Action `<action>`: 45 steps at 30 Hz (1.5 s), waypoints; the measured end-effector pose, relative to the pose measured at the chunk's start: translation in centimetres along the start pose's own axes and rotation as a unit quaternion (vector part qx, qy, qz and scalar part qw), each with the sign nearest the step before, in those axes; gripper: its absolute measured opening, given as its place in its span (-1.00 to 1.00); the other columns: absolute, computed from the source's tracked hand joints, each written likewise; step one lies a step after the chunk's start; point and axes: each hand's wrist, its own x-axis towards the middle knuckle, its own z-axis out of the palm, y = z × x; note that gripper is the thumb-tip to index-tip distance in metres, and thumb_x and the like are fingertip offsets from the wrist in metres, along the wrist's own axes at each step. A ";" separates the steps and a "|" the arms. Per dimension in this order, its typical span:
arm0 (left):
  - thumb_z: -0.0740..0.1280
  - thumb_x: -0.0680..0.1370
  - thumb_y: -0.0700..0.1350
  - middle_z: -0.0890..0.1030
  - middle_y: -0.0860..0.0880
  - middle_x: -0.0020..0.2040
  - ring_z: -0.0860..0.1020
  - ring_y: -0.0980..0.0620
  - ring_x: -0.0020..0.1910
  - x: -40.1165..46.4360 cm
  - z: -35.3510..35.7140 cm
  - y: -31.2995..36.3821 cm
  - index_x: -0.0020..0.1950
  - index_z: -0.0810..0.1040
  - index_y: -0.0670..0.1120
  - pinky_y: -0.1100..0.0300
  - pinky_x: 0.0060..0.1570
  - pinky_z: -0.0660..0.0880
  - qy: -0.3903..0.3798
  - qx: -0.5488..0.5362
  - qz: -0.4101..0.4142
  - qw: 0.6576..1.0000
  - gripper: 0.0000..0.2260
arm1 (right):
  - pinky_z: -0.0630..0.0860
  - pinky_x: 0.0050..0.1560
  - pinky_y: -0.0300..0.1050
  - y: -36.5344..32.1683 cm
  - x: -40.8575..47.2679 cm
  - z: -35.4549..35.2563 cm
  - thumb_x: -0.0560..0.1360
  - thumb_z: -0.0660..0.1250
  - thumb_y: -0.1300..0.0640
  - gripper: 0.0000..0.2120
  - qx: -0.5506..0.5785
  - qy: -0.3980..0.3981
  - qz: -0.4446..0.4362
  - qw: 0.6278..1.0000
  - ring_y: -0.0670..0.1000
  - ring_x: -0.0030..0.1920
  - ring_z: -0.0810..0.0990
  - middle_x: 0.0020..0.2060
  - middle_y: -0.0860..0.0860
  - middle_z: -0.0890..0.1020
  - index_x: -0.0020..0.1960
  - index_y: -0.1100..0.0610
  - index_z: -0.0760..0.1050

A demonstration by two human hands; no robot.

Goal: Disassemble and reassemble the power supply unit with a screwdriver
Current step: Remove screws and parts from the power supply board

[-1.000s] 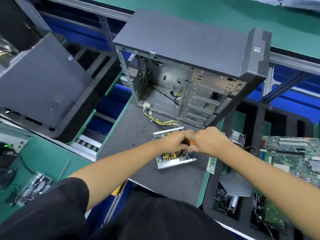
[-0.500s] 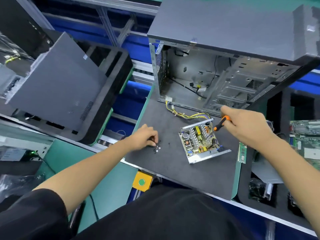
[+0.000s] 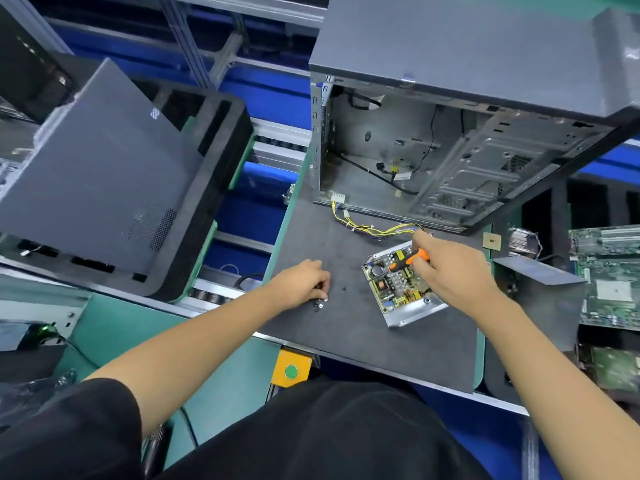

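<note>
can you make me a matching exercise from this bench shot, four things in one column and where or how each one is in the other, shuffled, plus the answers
Things
1. screwdriver
2. screws
3. yellow wires
4. computer case

Place or state
A. run from the case's open side to the power supply unit
B. stands open at the back of the grey mat
C. gripped in the right hand over the circuit board
D. lie on the mat at the left hand fingertips

Pairs: 1-C, 2-D, 3-A, 4-B
</note>
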 end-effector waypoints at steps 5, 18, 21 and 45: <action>0.37 0.61 -0.02 0.49 -0.01 0.10 0.43 0.01 0.16 0.2 -0.2 0.3 0.05 0.58 -0.02 0.05 0.00 0.45 -0.014 0.036 0.008 0.999 -0.91 | 0.34 -0.29 -0.03 -0.7 0.0 0.6 0.55 0.16 0.05 -0.88 0.030 -0.001 0.010 1.000 0.19 -0.26 0.49 -0.37 0.00 0.50 -0.10 -0.01 0.21; 0.48 0.56 -0.14 0.63 -0.06 -0.08 0.66 0.10 -0.17 0.1 -1.3 1.9 -0.01 0.49 -0.02 0.25 -0.05 0.57 0.123 -0.326 -0.014 0.937 -0.84 | 0.20 -0.37 -0.10 0.9 -0.7 -0.4 0.42 0.02 -0.04 -0.90 0.109 0.038 0.025 0.993 0.02 -0.35 0.48 -0.44 -0.04 0.52 -0.10 -0.06 0.20; 0.53 0.50 -0.16 0.62 -0.04 -0.08 0.61 0.02 -0.15 0.7 -1.8 3.7 -0.03 0.57 0.00 0.29 -0.07 0.54 0.122 -0.310 0.012 0.943 -0.82 | 0.24 -0.35 -0.09 1.2 -0.8 -0.8 0.45 0.09 -0.02 -0.94 0.133 0.041 0.021 0.990 -0.05 -0.34 0.49 -0.41 -0.14 0.55 -0.09 -0.08 0.23; 0.24 0.64 -0.39 0.65 -0.14 -0.23 0.67 0.06 -0.27 3.9 -1.6 10.0 -0.07 0.52 -0.19 0.27 -0.17 0.57 0.149 -0.505 -0.007 0.850 -0.83 | 0.16 -0.41 -0.13 6.3 -0.5 -2.9 0.47 0.20 0.04 -0.90 0.167 0.097 -0.031 0.981 -0.01 -0.40 0.41 -0.53 -0.03 0.41 -0.16 -0.09 0.28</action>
